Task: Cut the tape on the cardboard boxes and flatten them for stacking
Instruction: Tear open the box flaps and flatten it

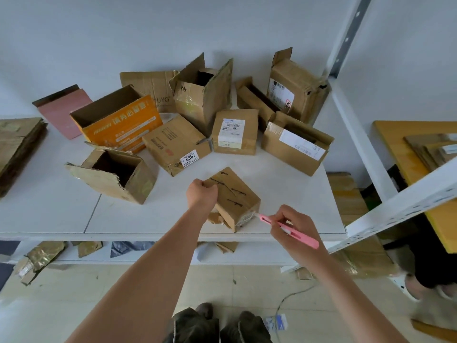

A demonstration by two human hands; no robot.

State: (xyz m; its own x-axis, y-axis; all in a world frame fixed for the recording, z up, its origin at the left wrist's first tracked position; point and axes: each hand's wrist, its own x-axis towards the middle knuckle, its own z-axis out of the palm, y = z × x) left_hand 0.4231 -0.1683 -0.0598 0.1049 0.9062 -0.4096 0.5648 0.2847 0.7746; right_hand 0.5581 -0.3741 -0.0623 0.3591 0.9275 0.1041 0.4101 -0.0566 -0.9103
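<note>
A small brown taped cardboard box (236, 195) lies near the front edge of the white shelf (148, 214). My left hand (202, 192) grips the box at its left top edge, fingers curled. My right hand (293, 225) holds a pink utility knife (288, 230), and the knife's tip touches the taped near-right corner of the box. Behind it stand several more boxes: an orange open box (118, 122), a torn open box (111, 174), a box labelled 6367 (175, 144) and a labelled shut box (235, 132).
A pile of flattened cardboard (17, 147) lies at the shelf's left end, and a pink flat box (61, 110) leans on the wall. A white metal upright (358, 134) and beam frame the right side. Cardboard scraps (39, 258) lie on the floor. Another person's feet (420, 288) stand at right.
</note>
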